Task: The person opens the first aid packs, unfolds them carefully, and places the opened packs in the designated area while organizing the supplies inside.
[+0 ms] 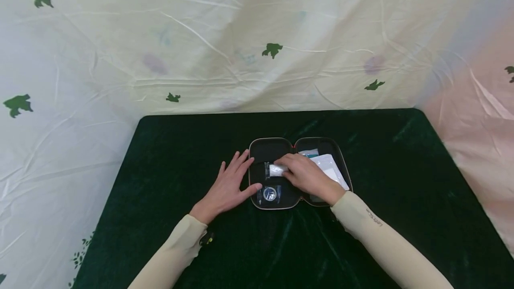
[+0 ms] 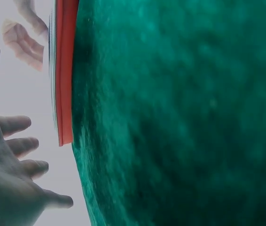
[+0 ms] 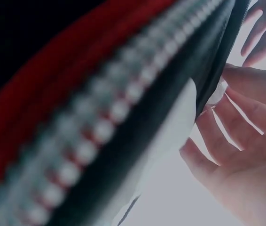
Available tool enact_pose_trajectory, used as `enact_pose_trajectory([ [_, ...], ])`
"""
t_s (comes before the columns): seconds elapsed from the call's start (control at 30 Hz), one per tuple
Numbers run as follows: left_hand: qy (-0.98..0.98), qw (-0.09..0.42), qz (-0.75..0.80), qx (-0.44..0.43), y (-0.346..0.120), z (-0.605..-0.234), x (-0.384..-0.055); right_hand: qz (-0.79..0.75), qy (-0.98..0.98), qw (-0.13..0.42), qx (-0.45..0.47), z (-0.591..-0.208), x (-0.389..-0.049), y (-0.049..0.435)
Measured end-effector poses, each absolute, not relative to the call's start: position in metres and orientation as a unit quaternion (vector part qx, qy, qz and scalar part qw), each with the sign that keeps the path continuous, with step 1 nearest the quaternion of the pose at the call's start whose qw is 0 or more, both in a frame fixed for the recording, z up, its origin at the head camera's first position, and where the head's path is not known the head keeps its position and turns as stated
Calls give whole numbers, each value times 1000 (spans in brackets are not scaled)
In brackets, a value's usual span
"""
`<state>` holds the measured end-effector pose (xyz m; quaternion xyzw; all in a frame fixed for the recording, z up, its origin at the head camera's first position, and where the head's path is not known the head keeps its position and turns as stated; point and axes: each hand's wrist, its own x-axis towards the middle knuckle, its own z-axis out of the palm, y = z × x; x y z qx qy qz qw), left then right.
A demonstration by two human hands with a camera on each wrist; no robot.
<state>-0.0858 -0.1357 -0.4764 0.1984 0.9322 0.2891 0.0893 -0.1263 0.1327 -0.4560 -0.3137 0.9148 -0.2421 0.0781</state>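
Note:
A zippered case [image 1: 267, 148] lies opened flat on the table, black inside with a red outer edge [image 2: 66, 70]. My right hand [image 1: 307, 175] reaches over its middle and pinches a white roll in clear wrap [image 1: 276, 171] in the left half. In the right wrist view, the fingers [image 3: 208, 132] meet at a bit of that clear wrap [image 3: 218, 92]. Below the roll is a round item in a clear packet [image 1: 270, 194]. My left hand [image 1: 229, 186] is spread at the case's left rim, its fingertips by the edge; whether they touch is unclear.
White flat packets [image 1: 331, 166] and a blue-white packet [image 1: 309, 153] lie in the case's right half, partly hidden by the right hand. Dark green velvet covers the table [image 1: 192, 146]. A pale cloth with green leaf shapes [image 1: 241, 79] hangs behind.

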Motion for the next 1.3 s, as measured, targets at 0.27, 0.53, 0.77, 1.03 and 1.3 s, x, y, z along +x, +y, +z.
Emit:
enact_pose_trajectory([
  [0.27,919,85,287,256,-122,-475,-82,-249,913,97,-309,-456,-128,136],
  [0.53,904,85,256,332,-110,-476,-83,-253,909,97,-317,-454,-126,139],
  [0.77,910,85,243,325,-107,-477,-84,-261,907,99,-316,-454,-126,139],
  [1.03,912,32,278,300,-109,-477,-87,-264,909,99,-307,-455,-127,139],
  [1.3,914,41,262,307,-111,-479,-88,-264,911,95,-302,-456,-126,137],
])
